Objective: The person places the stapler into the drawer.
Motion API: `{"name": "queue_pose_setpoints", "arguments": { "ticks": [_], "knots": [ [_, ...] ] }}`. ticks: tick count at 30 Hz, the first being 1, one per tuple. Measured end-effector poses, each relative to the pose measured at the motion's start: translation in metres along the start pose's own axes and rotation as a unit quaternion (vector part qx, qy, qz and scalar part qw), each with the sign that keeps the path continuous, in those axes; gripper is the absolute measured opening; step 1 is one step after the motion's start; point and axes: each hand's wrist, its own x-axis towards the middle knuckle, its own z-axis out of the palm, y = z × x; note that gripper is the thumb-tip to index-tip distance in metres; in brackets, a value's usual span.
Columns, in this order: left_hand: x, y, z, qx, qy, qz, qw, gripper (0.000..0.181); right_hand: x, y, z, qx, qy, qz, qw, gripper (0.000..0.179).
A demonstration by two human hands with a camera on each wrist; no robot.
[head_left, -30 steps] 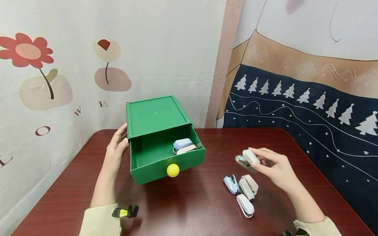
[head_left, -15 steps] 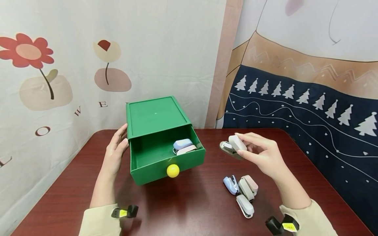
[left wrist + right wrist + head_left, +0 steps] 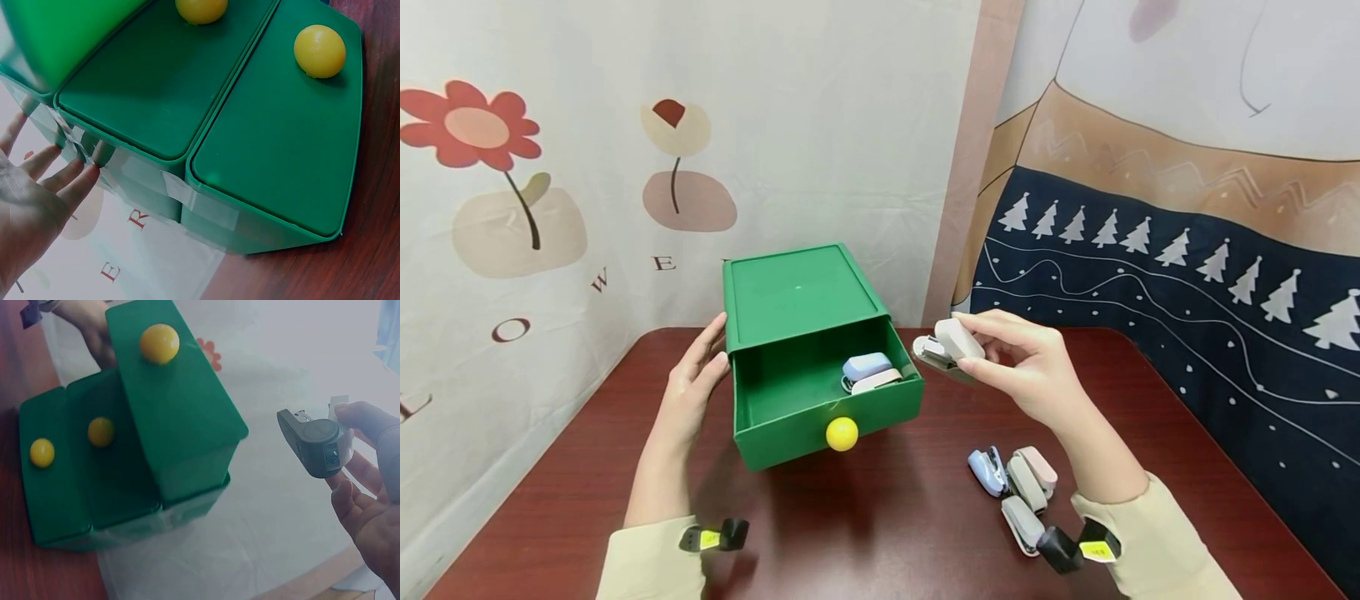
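A green drawer cabinet (image 3: 797, 292) stands on the table, its top drawer (image 3: 820, 421) pulled out. Inside that drawer lie a blue stapler (image 3: 867, 365) and a pale pink one, side by side at the right. My left hand (image 3: 691, 387) touches the cabinet's left side with its fingers extended; in the left wrist view its fingertips (image 3: 87, 175) meet the taped side wall. Between thumb and fingers, my right hand (image 3: 1022, 358) pinches a white and grey stapler (image 3: 958, 340) in the air, just right of the drawer. The right wrist view shows this stapler (image 3: 315, 440) from its end.
Several staplers lie on the table at the right front: a blue one (image 3: 988, 472), a grey-green one (image 3: 1026, 483), a pink one (image 3: 1041, 468) and a white one (image 3: 1022, 523). Two lower drawers with yellow knobs (image 3: 320, 51) are closed. A printed cloth hangs behind the table.
My right hand has carried the white and grey stapler leftward and up, from above the loose staplers to beside the drawer. My left hand has stayed at the cabinet's side.
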Motion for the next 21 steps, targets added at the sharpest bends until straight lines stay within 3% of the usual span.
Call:
{"name": "queue_pose_setpoints", "arguments": {
  "ticks": [8, 21],
  "knots": [
    [0.0, 0.0, -0.004, 0.0, -0.023, 0.002, 0.9997, 0.053, 0.022, -0.001, 0.021, 0.028, -0.026, -0.01, 0.9992, 0.043],
    [0.002, -0.001, -0.009, -0.005, -0.035, 0.0, 0.9994, 0.052, 0.049, -0.002, 0.059, 0.068, -0.089, 0.014, 0.9936, 0.04]
  ]
}}
